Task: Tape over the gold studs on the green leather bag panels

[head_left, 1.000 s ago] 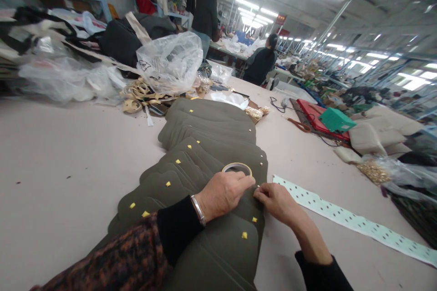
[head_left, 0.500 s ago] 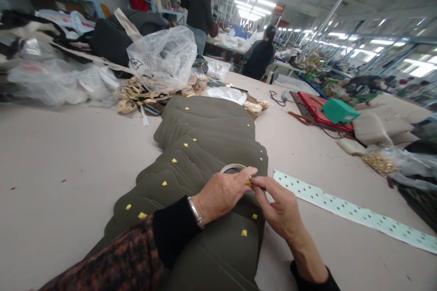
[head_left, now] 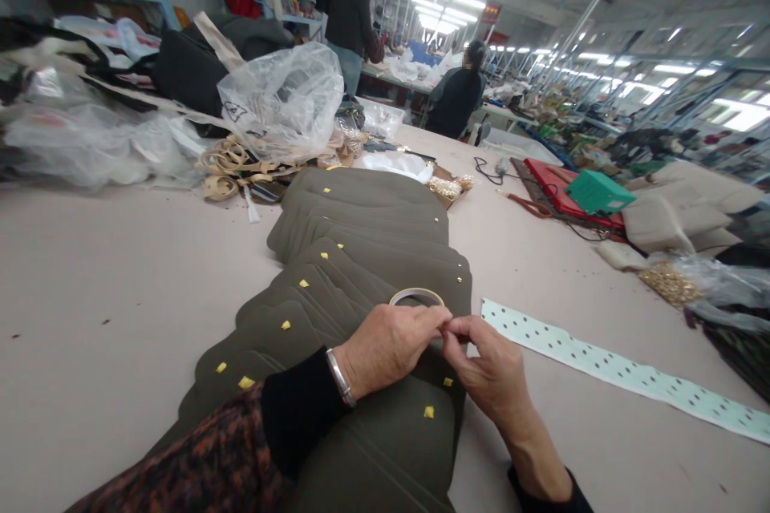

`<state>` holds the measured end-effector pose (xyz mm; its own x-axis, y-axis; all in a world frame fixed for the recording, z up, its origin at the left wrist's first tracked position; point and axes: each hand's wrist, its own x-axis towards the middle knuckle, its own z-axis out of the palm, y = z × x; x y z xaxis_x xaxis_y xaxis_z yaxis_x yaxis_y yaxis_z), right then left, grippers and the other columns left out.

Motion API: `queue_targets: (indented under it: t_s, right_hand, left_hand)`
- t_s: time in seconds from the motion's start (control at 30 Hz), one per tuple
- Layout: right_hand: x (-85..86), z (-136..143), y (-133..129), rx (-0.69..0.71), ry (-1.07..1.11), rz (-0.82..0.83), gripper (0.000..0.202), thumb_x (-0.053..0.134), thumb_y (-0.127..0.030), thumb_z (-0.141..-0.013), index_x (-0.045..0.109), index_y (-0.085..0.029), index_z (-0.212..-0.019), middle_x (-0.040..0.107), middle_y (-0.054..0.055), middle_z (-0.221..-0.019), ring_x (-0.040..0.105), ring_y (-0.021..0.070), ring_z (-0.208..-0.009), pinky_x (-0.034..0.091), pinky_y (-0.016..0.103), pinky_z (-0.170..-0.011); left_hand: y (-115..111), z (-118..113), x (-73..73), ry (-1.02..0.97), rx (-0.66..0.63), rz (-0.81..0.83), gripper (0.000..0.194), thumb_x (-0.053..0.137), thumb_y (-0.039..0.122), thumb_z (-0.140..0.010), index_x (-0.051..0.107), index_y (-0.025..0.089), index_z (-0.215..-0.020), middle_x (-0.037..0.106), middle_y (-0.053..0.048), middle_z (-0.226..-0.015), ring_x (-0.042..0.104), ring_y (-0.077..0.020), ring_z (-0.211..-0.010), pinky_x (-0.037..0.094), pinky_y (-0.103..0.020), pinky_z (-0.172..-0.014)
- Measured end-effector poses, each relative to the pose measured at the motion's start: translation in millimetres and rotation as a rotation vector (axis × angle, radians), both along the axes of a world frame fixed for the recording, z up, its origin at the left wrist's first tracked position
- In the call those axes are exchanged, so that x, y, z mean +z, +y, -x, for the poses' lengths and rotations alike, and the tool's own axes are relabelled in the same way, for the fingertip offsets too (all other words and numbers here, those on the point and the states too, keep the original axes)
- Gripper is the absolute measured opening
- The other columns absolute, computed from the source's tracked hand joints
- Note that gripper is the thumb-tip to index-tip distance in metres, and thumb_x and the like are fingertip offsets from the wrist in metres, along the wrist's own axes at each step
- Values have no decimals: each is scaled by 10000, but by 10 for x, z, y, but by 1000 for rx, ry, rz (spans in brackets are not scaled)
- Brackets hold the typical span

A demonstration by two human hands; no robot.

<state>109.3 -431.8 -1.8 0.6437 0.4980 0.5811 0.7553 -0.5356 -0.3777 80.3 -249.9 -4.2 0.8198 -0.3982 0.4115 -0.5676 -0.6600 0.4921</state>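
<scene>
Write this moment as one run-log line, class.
left hand: holding tape roll | right hand: pinching beside roll | below: overlapping olive panels

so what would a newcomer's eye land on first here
Probably the fanned olive-green pieces down the middle of the table, dotted with yellow tabs. Next, the left hand and right hand, close together at a yellow-edged ring. The bright green box also stands out, farther right.

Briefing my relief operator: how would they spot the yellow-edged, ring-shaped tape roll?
On the beige table lies a fanned stack of dark olive sheets. Toward its right edge, the braceleted left hand holds the roll. Its open ring distinguishes it from the small yellow patches.
</scene>
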Motion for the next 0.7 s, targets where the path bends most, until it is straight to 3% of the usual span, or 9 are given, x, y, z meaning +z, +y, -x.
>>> queue_targets:
  t_s: [0.1,0.23,0.37,0.5,0.6,0.7]
  right_hand:
    - [-2,21,13,-23,-44,3,122,533,-102,-833,600,-187,-777,636,-5,-688,587,105,-613,453,222,-608]
    - [5,85,57,-93,23,-49,108,554,-135,-814,636,-194,-775,659,-6,-681,589,105,-577,461,218,-582]
    - [8,84,103,-228,362,-204,108,582,-245,-801,665,-198,-748,667,-5,-638,595,121,-540,471,225,-536]
    - [-45,-108,-59,-377,698,-399,221,656,-388,-737,665,-167,-732,625,2,-568,593,144,-519,495,266,-540]
    - [-111,-266,-265,-323,926,-483,328,703,-470,-690,670,-151,-763,621,9,-614,591,145,-570,512,286,-589]
    - [-178,-345,-368,-270,940,-397,353,679,-505,-716,649,-154,-740,604,4,-651,545,116,-575,465,253,-571]
  left_hand:
    - [-15,-6,-1,7,48,-24,122,407,219,-966,526,204,-989,648,1,-908,643,-169,-861,520,-277,-736]
    - [-23,-22,-22,-28,91,-65,107,427,177,-943,532,195,-927,626,5,-831,624,-155,-771,493,-248,-663]
    - [-53,21,-22,-174,99,-96,182,374,160,-946,529,170,-851,589,-10,-739,587,-155,-679,459,-259,-599]
    - [-125,108,3,-271,27,-143,201,368,170,-957,511,178,-816,577,-2,-731,552,-150,-655,440,-270,-594]
    - [-146,102,6,-186,24,-265,140,406,162,-950,511,180,-859,590,-8,-792,553,-165,-707,449,-284,-620]
    - [-123,50,-6,-76,67,-389,85,444,170,-938,510,181,-885,602,-32,-873,552,-206,-821,465,-319,-678]
